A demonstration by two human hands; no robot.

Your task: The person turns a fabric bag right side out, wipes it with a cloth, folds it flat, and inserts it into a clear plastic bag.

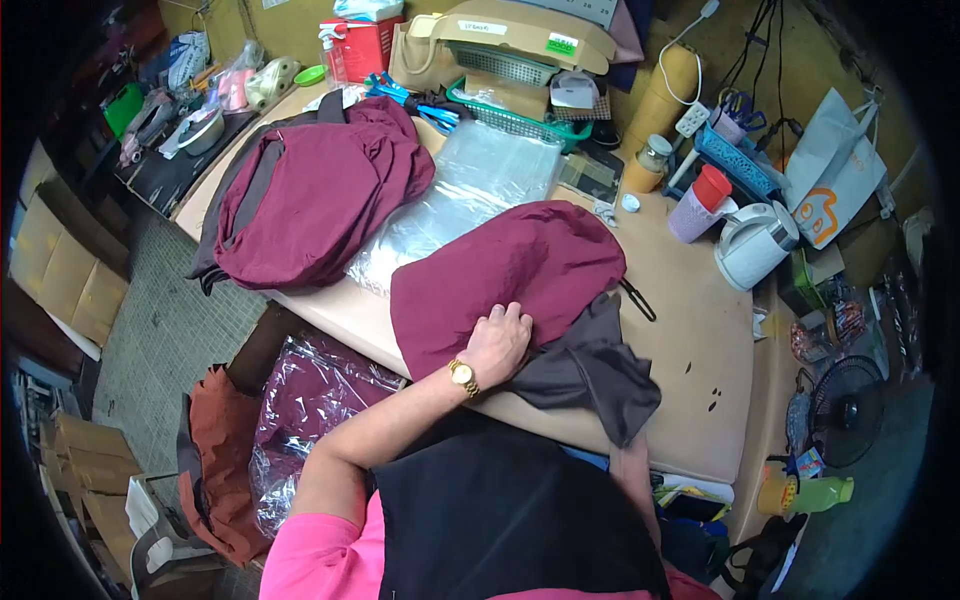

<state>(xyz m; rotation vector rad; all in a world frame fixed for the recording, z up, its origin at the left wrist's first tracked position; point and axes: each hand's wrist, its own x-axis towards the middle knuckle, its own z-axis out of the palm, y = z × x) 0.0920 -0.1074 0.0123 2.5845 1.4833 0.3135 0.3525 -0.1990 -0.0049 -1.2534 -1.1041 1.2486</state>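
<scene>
A maroon cloth piece with a dark grey cloth part lies at the front of the table. A short black loop sticks out at its right side. My left hand, with a gold watch on the wrist, is closed with bent fingers on the maroon cloth's near edge. My right hand is at the table's front edge, under the hanging corner of the grey cloth, which hides its fingers. Behind lie a stack of clear plastic bags and a pile of similar maroon cloth pieces.
The beige table carries green baskets, a white kettle, a pink cup and a jar along its back and right. A plastic-wrapped maroon bundle sits below the front edge. A black fan stands right.
</scene>
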